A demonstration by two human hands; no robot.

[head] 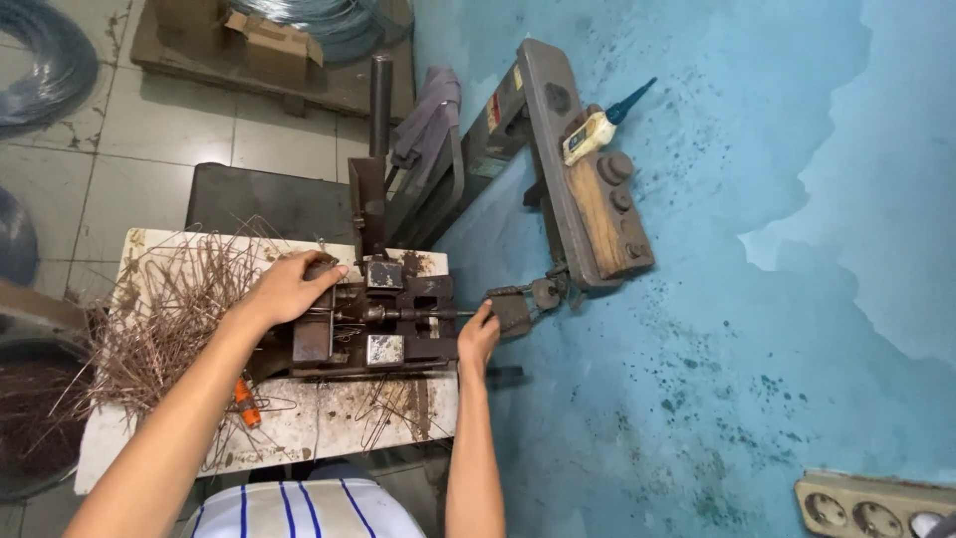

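On a stained white worktable (pixel 299 418), a dark rusty metal bending jig with bright steel blocks (pixel 373 324) is sitting, and both hands of the person are working at it. The left hand (pixel 289 289) is lying on the left end of the jig, fingers curled down over the top of it, probably for keeping a thin wire piece steady in the tool; whether it is really clamping something I cannot tell, because the fingers are hiding it. The right hand (pixel 478 334) is pressing against the right end, just beside the thin steel rod (pixel 448 315) that is coming out of the jig, with fingers closed together. The long axis of the jig is running left to right across the table, and the rod is pointing to the right, toward the linkage of a heavy grey lever arm with a wooden block (pixel 588 189). A loose pile of bent rusty brown wire pieces (pixel 164 319) is lying near the left forearm, likely so that it is easy to reach. An orange-handled tool (pixel 246 399) is resting close to the table's front edge.
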